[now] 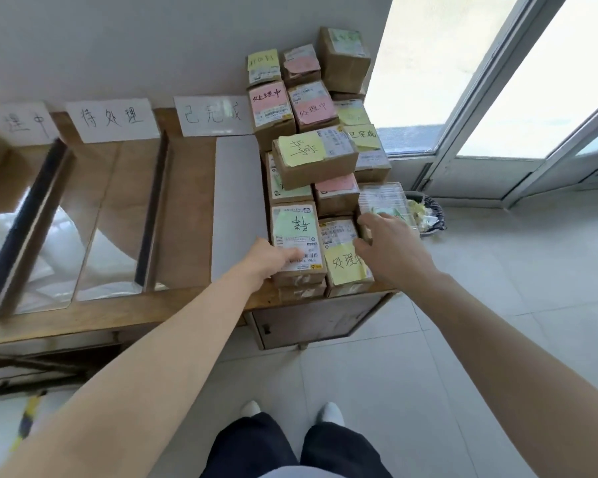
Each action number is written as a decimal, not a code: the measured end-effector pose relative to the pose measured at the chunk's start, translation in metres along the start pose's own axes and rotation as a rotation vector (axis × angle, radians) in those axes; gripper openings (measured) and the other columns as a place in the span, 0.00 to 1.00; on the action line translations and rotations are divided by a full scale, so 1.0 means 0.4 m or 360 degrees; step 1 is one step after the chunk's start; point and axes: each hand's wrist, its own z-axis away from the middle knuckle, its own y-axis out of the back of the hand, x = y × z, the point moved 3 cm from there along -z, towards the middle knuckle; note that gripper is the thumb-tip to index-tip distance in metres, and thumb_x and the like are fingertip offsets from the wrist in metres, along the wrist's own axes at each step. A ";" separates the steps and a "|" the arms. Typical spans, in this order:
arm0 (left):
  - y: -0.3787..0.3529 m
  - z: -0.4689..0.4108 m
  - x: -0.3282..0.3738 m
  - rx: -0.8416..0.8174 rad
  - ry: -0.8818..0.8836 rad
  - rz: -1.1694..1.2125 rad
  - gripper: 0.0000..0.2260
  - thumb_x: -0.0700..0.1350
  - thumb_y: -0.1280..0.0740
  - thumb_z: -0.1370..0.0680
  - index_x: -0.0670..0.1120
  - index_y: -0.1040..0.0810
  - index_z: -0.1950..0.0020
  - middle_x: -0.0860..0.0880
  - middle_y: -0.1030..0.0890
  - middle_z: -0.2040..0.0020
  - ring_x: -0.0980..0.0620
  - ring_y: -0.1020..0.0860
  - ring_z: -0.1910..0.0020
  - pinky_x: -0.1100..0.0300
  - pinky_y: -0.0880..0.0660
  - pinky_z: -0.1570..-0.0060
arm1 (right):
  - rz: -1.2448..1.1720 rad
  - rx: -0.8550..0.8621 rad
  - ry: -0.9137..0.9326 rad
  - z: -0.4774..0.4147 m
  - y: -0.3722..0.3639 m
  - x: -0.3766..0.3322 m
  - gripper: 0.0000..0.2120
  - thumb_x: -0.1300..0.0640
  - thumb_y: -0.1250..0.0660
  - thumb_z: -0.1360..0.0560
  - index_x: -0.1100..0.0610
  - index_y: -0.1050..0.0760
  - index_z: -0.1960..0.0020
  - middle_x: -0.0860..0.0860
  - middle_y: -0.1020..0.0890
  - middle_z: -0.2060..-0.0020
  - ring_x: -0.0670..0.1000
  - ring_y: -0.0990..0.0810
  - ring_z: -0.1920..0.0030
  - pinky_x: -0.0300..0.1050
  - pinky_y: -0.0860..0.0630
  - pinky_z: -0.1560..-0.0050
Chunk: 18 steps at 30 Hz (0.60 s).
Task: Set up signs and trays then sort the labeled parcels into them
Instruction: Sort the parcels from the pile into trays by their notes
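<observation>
Trousers (256, 450) are seen nearest. Signs (114, 119) and clear trays (107, 236) are set on the surface (118, 315), so sorting is judged begun. The left grip (270, 257) is laid on the green-labelled parcel (296, 229), closure untellable. The right grip (390, 246), loosely open, touches the yellow-noted parcel (344, 267). A firm hold is called for next.

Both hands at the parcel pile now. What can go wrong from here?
1. The tilted parcel sits askew on top of the pile; pulling lower boxes may tip it.
2. The green-label parcel that the left hand touches and the yellow-note parcel sit at the table edge; a slip likely drops them.
3. The right hand is beside the clear box; it might knock it off.
</observation>
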 end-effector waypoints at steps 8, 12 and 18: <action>-0.009 0.031 0.017 0.0104 0.0118 0.0120 0.10 0.41 0.28 0.27 0.44 0.29 0.53 0.47 0.19 0.53 0.52 0.21 0.58 0.59 0.27 0.63 | -0.0080 -0.0025 0.0207 -0.092 0.044 0.055 0.14 0.56 0.40 0.23 0.60 0.28 0.40 0.57 0.22 0.45 0.58 0.24 0.47 0.49 0.27 0.51; 0.009 0.072 0.033 0.0059 0.0040 0.0133 0.15 0.40 0.26 0.29 0.43 0.25 0.44 0.46 0.16 0.50 0.47 0.19 0.50 0.48 0.23 0.49 | -0.0221 -0.0027 0.0229 -0.134 0.057 0.066 0.16 0.56 0.38 0.23 0.60 0.28 0.37 0.56 0.23 0.42 0.56 0.25 0.44 0.45 0.31 0.52; 0.088 0.116 0.112 0.0132 -0.0166 0.0300 0.12 0.39 0.29 0.27 0.43 0.23 0.44 0.46 0.16 0.52 0.48 0.18 0.51 0.51 0.22 0.51 | -0.1297 -0.0363 -0.0329 -0.240 0.039 0.060 0.10 0.54 0.34 0.24 0.60 0.24 0.47 0.56 0.21 0.56 0.51 0.24 0.60 0.44 0.22 0.54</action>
